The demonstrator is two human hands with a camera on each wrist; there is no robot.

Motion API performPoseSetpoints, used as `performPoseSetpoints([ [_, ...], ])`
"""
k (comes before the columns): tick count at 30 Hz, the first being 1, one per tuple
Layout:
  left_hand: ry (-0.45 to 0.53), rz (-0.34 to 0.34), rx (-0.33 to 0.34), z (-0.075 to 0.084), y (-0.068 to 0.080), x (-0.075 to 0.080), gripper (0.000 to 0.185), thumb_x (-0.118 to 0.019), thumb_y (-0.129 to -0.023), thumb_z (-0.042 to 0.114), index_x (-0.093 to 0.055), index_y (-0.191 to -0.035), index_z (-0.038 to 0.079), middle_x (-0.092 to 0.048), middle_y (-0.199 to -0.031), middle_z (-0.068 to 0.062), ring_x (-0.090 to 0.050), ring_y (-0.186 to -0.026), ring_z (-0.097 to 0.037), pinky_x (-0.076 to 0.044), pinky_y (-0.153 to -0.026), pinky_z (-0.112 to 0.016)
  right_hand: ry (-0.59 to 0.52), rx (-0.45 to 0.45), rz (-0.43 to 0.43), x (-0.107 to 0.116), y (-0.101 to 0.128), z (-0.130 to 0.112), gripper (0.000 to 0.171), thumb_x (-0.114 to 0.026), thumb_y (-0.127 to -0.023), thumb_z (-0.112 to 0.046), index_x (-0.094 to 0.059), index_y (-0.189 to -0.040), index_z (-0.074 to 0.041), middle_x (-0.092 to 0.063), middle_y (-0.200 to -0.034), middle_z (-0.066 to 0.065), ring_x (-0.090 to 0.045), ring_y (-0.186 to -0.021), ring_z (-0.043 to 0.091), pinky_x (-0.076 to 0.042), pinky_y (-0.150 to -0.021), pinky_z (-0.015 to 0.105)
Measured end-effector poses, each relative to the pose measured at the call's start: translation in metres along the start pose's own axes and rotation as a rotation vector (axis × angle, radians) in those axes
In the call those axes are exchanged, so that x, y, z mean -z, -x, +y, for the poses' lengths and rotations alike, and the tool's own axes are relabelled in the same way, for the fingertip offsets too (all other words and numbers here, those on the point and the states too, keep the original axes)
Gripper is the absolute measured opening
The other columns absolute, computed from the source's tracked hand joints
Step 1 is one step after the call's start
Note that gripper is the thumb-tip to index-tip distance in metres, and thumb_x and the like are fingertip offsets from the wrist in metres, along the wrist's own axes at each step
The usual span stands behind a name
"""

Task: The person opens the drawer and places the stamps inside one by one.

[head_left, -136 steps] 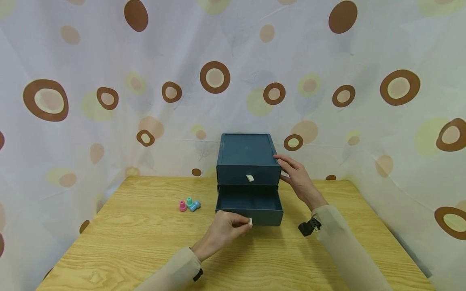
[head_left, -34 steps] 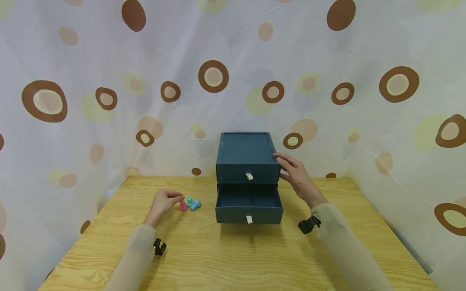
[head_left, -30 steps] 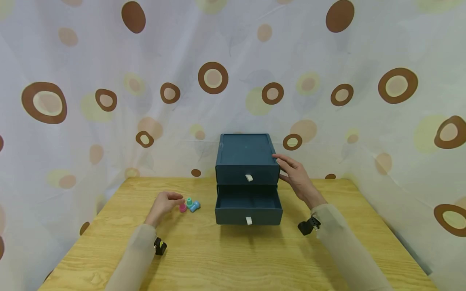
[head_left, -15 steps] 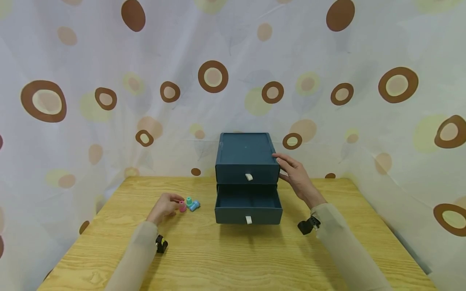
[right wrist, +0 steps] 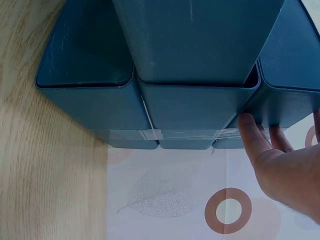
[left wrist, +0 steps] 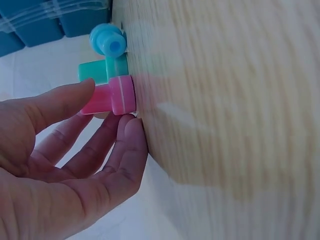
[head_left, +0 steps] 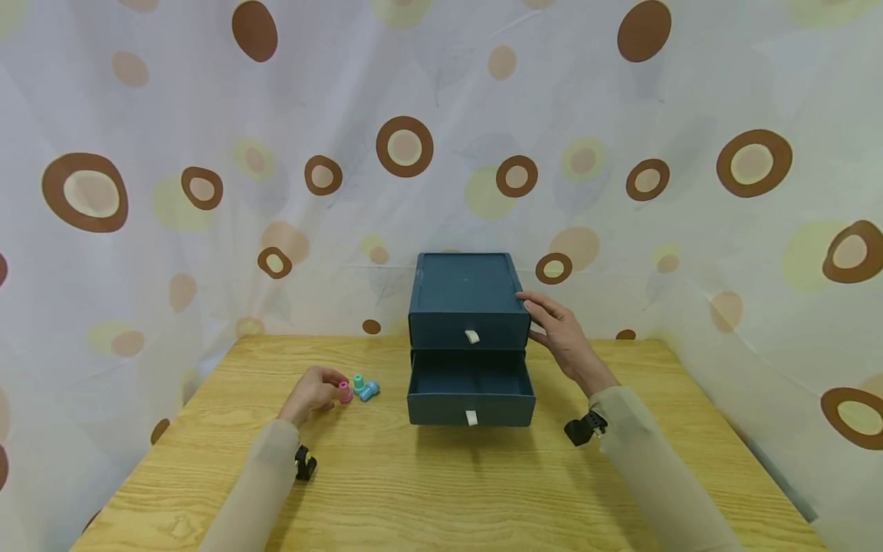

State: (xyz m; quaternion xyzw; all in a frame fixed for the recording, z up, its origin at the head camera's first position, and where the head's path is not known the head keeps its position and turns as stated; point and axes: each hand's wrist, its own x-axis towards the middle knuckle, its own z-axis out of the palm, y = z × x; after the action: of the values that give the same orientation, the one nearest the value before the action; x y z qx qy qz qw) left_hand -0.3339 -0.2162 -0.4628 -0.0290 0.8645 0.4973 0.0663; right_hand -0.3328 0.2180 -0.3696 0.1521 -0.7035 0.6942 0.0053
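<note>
My left hand (head_left: 310, 392) is low at the table's left, its thumb and fingers around a pink plastic piece (left wrist: 122, 95) shaped like a small stamp, with a wide base and narrower neck. The piece stands upright on the wood. Close beside it are a matching green piece (left wrist: 94, 71), upright, and a blue one (left wrist: 107, 40) lying on its side. My right hand (head_left: 569, 337) rests against the dark blue drawer cabinet (head_left: 465, 284), fingers spread over its right top edge and side. Below the top drawer, another drawer (head_left: 441, 410) is pulled out, nothing visible inside.
White tabs (head_left: 472, 336) serve as pulls on the drawer fronts. Clear tape (right wrist: 185, 135) runs across the stacked cabinet units at the back. The wooden table (head_left: 428, 491) meets a patterned cloth backdrop (head_left: 441, 215) behind and at both sides.
My left hand let go of the pulled-out drawer's tab, moved left to the small pieces and closed its fingers around the pink one. My right hand has stayed on the cabinet.
</note>
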Motion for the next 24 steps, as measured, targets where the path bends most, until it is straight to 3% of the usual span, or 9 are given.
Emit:
performPoseSetpoints([
  [6, 0.052, 0.008, 0.003, 0.001, 0.004, 0.002, 0.031, -0.068, -0.09, 0.004, -0.063, -0.118, -0.007, -0.07, -0.106, -0.018, -0.062, -0.082, -0.018, -0.051, -0.066, -0.028, 0.0, -0.004, 0.002, 0.0, 0.0, 0.0, 0.056, -0.049, -0.103, -0.039, -0.042, -0.147, -0.005, -0.026, -0.161, 0.012, -0.023, -0.149, 0.032, -0.028, -0.116, 0.056],
  [15, 0.06, 0.002, -0.046, 0.008, 0.014, 0.004, 0.032, -0.06, -0.096, 0.005, -0.057, -0.125, -0.008, -0.063, -0.114, -0.024, -0.067, -0.094, -0.029, -0.058, -0.077, -0.039, 0.007, -0.008, 0.008, -0.001, 0.0, -0.001, 0.055, -0.048, -0.103, -0.039, -0.042, -0.147, -0.005, -0.027, -0.16, 0.012, -0.025, -0.148, 0.033, -0.029, -0.116, 0.056],
  [24, 0.075, 0.012, -0.11, 0.018, 0.018, 0.01, 0.036, -0.062, -0.096, 0.006, -0.055, -0.13, -0.006, -0.063, -0.117, -0.022, -0.065, -0.109, -0.038, -0.055, -0.089, -0.048, 0.01, -0.003, 0.006, 0.0, -0.001, 0.0, 0.055, -0.048, -0.103, -0.038, -0.042, -0.147, -0.006, -0.027, -0.16, 0.012, -0.025, -0.148, 0.032, -0.029, -0.116, 0.055],
])
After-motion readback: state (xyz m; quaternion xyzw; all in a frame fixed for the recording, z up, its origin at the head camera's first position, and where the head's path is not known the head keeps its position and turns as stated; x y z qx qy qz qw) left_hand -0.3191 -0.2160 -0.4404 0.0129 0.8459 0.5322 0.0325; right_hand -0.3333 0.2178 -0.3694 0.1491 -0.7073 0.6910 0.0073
